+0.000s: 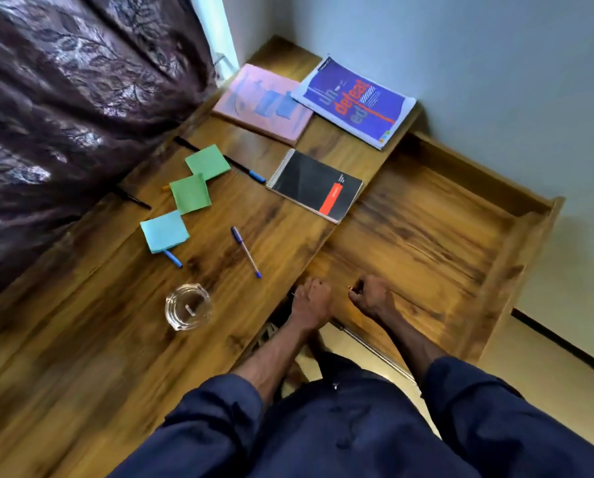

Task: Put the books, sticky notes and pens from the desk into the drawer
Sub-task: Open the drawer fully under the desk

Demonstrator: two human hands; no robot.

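Observation:
Three books lie at the desk's far end: a pink book (pixel 262 101), a blue book with orange lettering (pixel 354 101) and a black spiral notebook (pixel 316 186). Two green sticky pads (pixel 208 162) (pixel 189 194) and a light blue pad (pixel 163 231) sit to the left. Several pens lie around them, among them a dark pen with a blue end (pixel 243 169), a purple-and-white pen (pixel 246 251) and a blue pen (pixel 173 258) partly under the blue pad. The wooden drawer (pixel 426 229) stands open and empty on the right. My left hand (pixel 311 300) and right hand (pixel 369 298) rest curled, side by side, at the drawer's near corner; I see nothing held.
A glass ashtray (pixel 187 307) stands on the desk (pixel 81 357) near my left hand. A dark patterned curtain (pixel 64 115) hangs over the desk's left side. A grey wall (pixel 495 63) runs behind the desk and drawer. My dark blue sleeves fill the bottom of the view.

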